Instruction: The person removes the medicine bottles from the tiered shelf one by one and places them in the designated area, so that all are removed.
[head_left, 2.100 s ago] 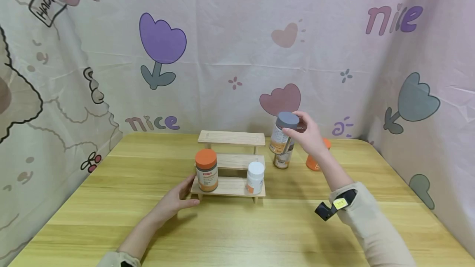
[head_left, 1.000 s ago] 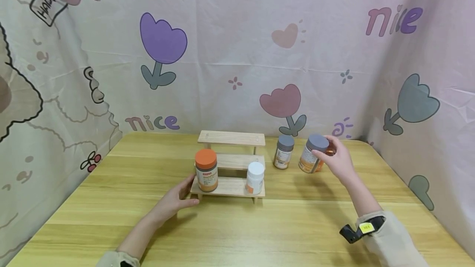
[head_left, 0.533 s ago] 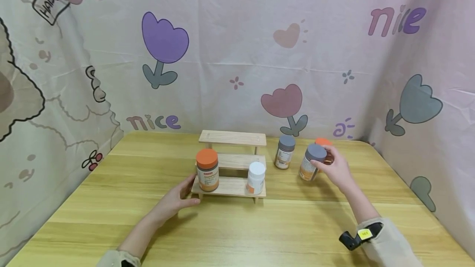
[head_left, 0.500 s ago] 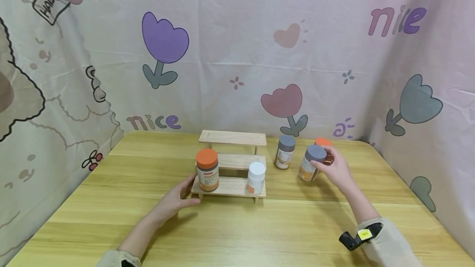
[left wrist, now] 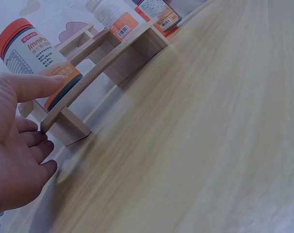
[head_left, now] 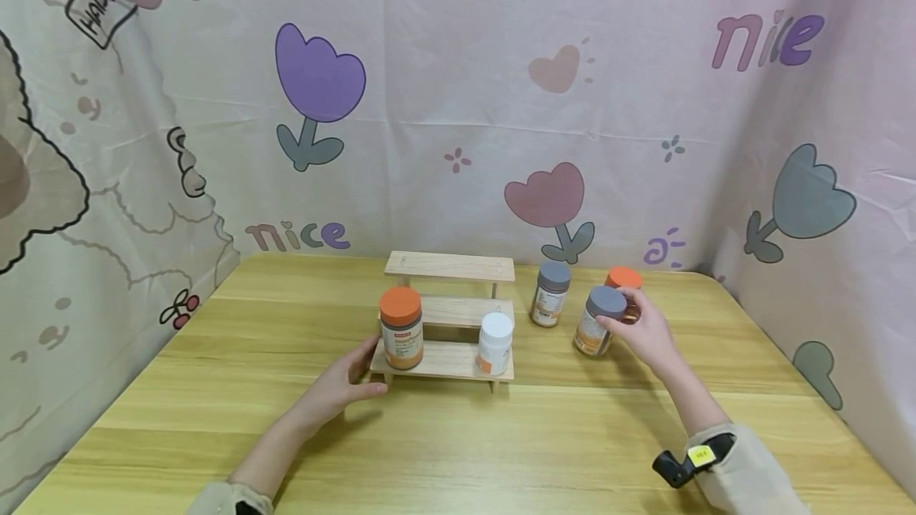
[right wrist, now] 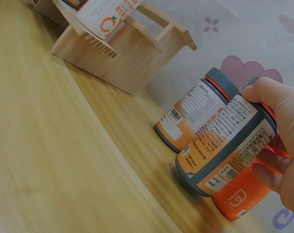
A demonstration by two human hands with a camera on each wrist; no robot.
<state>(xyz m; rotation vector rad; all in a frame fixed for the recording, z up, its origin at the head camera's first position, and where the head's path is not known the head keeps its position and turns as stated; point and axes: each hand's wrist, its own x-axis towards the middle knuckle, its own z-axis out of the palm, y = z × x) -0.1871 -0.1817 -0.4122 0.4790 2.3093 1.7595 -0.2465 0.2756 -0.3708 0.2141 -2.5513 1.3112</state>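
My right hand (head_left: 647,331) grips a grey-lidded supplement bottle (right wrist: 219,141) near its lid, thumb on one side and fingers on the other. The bottle is upright at the table; whether its base touches the wood I cannot tell. My left hand (head_left: 332,388) lies at the left end of a three-step wooden shelf (head_left: 447,360), its thumb extended and its fingers loosely bent beside the shelf end. On the lowest step stand an orange-lidded jar (head_left: 402,332), near my left hand, and a white bottle (head_left: 494,344) at the right.
Another grey-lidded bottle (head_left: 550,295) stands right of the shelf. An orange bottle (right wrist: 244,191) with an orange lid is right behind the held one, partly hidden. A patterned cloth (head_left: 444,62) hangs along the back and sides of the wooden table (head_left: 429,451).
My right hand has carried the grey-lidded bottle right from beside the shelf, then lowered it in front of the orange bottle, slightly towards me. My left hand stays at the shelf.
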